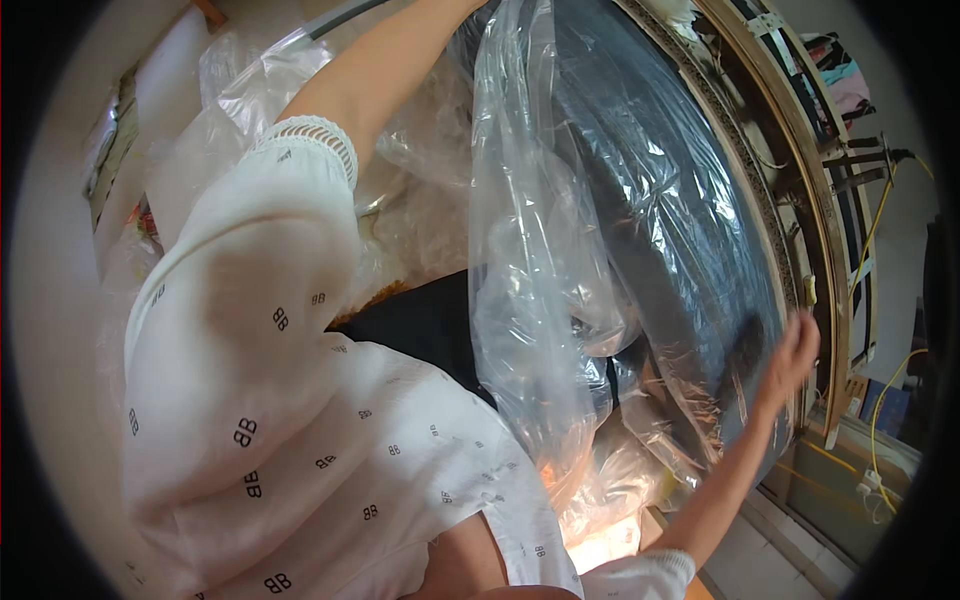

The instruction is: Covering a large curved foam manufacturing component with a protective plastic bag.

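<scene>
Plastic wrapping at far left: crumpled clear film (235, 75) is lying bunched behind the person's shoulder, its edges hard to separate from the pale wall.

White sleeve: a white patterned garment (270, 400) is filling the lower left, blocking whatever is lying beneath it.

Left arm: the bare left arm (385, 70) is reaching up and away from the lace cuff, crossing the top edge of the picture.

Left hand: it is running out of view at the top, so its grip cannot be told.

Clear plastic bag: a large transparent bag (540, 260) is hanging in the middle, its long axis running from the top of the picture down toward the lower centre, its lower end gathering into folds near the white garment.

Dark framed panel: a large dark panel (680, 220) under plastic film is standing on edge just right of the bag, its long axis curving from top centre down to the lower right; its lower end is hidden behind wrinkled film.

Frame edge: an ornate golden-brown frame (790, 190) is bordering the panel on its right side.

Right hand: the right hand (790, 360) is resting open, fingers spread, against the film over the panel's lower right part, beside the frame; it is blurred, and it is grasping nothing.

Background right: yellow cables (880, 220) and metal fittings are showing beyond the frame, too bent by the lens to make out.
</scene>
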Tool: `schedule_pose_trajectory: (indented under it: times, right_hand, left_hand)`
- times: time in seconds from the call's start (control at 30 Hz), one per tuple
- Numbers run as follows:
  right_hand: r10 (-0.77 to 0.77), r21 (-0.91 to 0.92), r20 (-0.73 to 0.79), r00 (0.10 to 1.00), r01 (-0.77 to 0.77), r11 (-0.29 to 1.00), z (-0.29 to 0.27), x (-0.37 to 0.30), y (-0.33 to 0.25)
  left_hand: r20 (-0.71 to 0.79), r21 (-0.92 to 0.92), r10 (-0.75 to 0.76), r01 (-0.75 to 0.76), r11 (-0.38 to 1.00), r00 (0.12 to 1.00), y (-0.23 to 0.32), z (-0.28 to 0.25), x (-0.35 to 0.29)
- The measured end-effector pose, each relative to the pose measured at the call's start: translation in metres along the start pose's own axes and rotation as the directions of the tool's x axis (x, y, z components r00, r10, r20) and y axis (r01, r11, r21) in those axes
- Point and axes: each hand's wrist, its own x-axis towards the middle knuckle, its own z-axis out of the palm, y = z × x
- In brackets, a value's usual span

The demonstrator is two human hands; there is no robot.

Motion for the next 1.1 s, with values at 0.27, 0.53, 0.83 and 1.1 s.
schedule_pose_trajectory:
  times: [0.27,0.53,0.83,1.1]
  right_hand:
    - [-0.303,0.206,0.219,0.928,0.259,0.944,0.193,0.04,-0.235]
    - [0.108,0.792,0.389,0.915,-0.392,0.469,0.155,0.089,-0.213]
    - [-0.138,0.034,0.988,-0.071,-0.768,0.639,0.032,-0.117,-0.103]
    - [0.523,-0.071,0.346,0.779,-0.535,0.842,-0.132,-0.23,-0.028]
  left_hand:
    - [-0.153,-0.072,-0.06,0.049,0.996,0.986,0.011,0.016,-0.007]
    - [-0.13,-0.159,-0.125,0.103,0.982,0.984,0.013,0.029,-0.006]
    - [-0.013,0.217,0.195,-0.188,0.958,0.981,-0.011,0.021,0.009]
    - [0.078,0.244,0.223,-0.235,0.941,0.972,-0.025,0.033,0.023]
